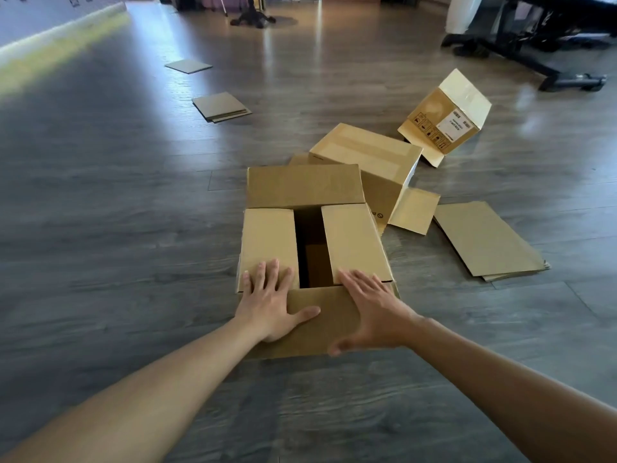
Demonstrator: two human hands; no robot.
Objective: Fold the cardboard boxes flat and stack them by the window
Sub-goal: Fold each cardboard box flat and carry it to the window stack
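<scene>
A brown cardboard box (354, 238) stands on the wood floor in front of me, its top flaps partly folded in with a dark gap between the two side flaps. My left hand (270, 302) presses flat on the left flap and the near flap, fingers spread. My right hand (370, 312) lies with straight fingers across the near right corner of the same box. Behind it sits a second box (364, 155) with tape on top. A third box (447, 118) with a white label is tipped on its edge farther right.
Flattened cardboard (484, 240) lies on the floor to the right. Two more flat pieces, one (220, 106) and another (188, 65), lie at the far left. A black stand base (253, 19) and black chair legs (521, 58) stand at the back. A wall skirting (60, 28) runs along the left.
</scene>
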